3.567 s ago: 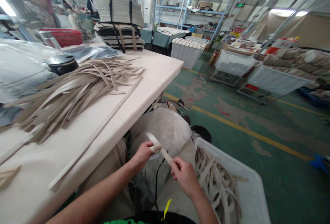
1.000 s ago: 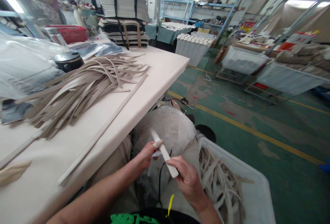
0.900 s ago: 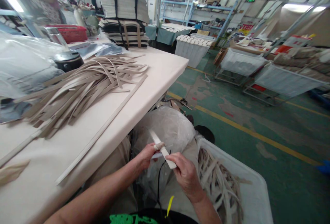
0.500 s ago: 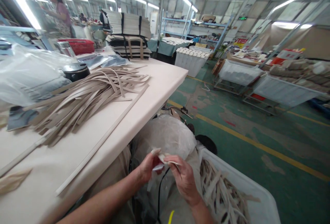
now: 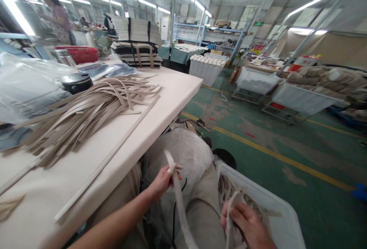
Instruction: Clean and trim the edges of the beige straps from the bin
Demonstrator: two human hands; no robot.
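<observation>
A pale beige strip (image 5: 180, 203) hangs over my lap, its upper end pinched in my left hand (image 5: 166, 178). Lower right, my right hand (image 5: 243, 218) is closed on a light strip end, beside the white bin (image 5: 286, 210) of loose strips (image 5: 226, 182). I cannot tell whether both hands hold one and the same strip. Clear plastic (image 5: 183, 149) covers part of my lap. On the table (image 5: 172, 88) at left lies a pile of beige strips (image 5: 94, 107), with one long straight strip (image 5: 114, 149) near the table edge.
Behind the pile stand a dark round tin (image 5: 76, 84), a plastic bag (image 5: 25, 88), a red basket (image 5: 76, 54) and a strapped stack (image 5: 137, 31). A person (image 5: 56, 15) stands far left. White carts (image 5: 304, 98) stand across the green floor (image 5: 258, 138).
My hands have moved apart; the right one went right and down to the bin's near side. The strip now shows at length below my left hand. The view has shifted slightly right.
</observation>
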